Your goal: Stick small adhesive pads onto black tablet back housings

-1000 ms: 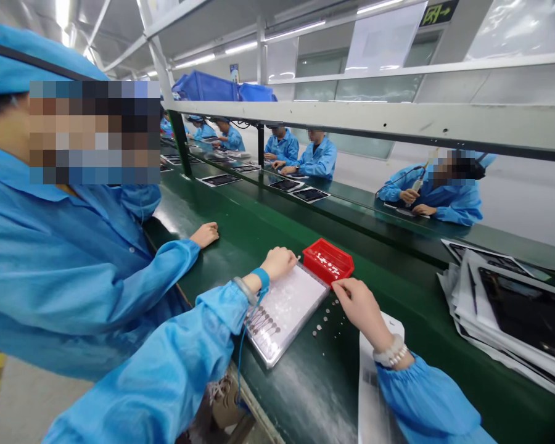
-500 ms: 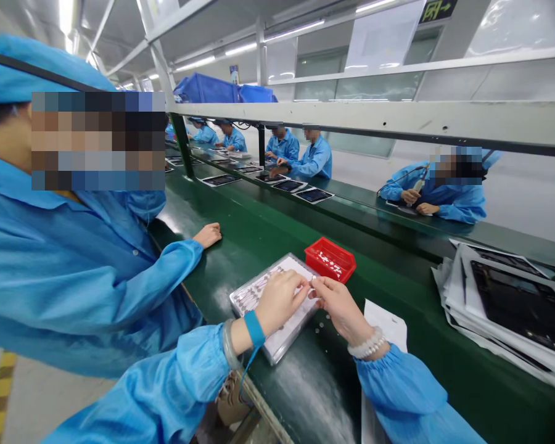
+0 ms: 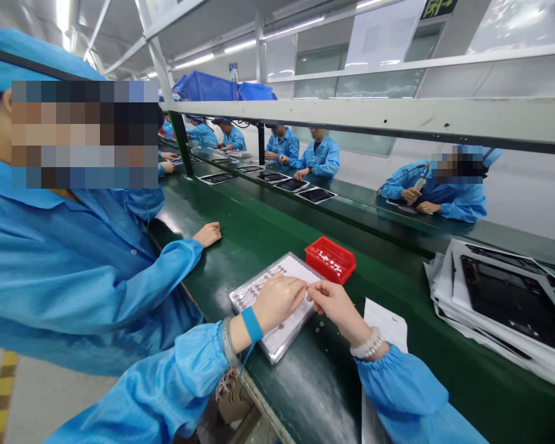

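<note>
Factory floor, apparently an electronics assembly line. Long green bench (image 3: 254,225) running into the distance; workers (image 3: 321,159) in matching blue smocks along its far side. Dark flat panels (image 3: 317,195) spaced down the line, a stack of panels (image 3: 513,302) at right. White pad (image 3: 296,265) bearing small parts in rows. Shelf (image 3: 351,114) overhead with blue bins (image 3: 208,86); striped floor marking (image 3: 2,394).

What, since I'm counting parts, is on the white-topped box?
On the white-topped box, small round-ended parts lie in rows; the left hand hides part, so anything there can't be seen.
</note>
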### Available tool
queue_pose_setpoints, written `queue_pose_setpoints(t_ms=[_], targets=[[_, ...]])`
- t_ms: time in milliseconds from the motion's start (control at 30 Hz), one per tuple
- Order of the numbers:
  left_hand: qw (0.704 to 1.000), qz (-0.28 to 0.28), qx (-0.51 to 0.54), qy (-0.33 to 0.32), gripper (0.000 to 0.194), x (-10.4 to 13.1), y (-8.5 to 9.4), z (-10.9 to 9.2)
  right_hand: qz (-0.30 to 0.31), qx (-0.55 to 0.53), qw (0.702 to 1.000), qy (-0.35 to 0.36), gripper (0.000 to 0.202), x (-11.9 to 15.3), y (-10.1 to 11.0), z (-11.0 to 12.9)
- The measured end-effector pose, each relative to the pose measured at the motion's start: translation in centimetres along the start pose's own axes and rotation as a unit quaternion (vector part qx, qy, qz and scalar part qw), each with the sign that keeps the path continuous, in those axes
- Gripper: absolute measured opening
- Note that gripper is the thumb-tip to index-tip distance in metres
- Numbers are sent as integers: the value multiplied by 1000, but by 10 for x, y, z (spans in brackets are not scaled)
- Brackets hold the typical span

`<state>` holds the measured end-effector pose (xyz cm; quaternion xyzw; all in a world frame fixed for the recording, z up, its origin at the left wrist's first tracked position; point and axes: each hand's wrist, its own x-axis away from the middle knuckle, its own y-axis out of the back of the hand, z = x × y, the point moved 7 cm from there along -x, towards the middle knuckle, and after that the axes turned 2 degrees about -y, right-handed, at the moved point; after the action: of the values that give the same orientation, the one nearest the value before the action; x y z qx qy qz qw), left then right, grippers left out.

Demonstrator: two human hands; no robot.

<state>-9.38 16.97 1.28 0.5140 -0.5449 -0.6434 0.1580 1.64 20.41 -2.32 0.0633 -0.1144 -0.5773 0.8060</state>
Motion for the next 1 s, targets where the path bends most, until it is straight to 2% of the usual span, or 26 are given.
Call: queue_pose_setpoints(t_ms=[200,367,467,567,633,700,767,867,1000], targets=[[998,18,-36,40,13,-4,-1,3,-8,51,998,33,18,-1,-1,-4],[991,26,-86,95,12,-7,0,33,-13,107,994,24,17,0,6,-11],[988,47,-113,96,14,-4,-2,49,-28,172,985,13,16,2,29,-14],[986,63,-130,80,16,2,-4,54,-54,271,961,-8,14,2,64,-19],[985,62,-140,74,16,3,-3,54,-66,342,937,-34,16,0,83,-25],[985,55,-149,71,18,2,-1,51,-68,404,910,-66,15,-4,94,-32],[985,45,-156,65,19,-1,1,47,-66,454,884,-89,13,-10,96,-38],[986,31,-159,45,18,-2,6,36,-66,503,855,-105,21,-19,92,-41],[989,20,-147,7,17,4,15,18,-53,533,837,-112,25,-21,89,-41]])
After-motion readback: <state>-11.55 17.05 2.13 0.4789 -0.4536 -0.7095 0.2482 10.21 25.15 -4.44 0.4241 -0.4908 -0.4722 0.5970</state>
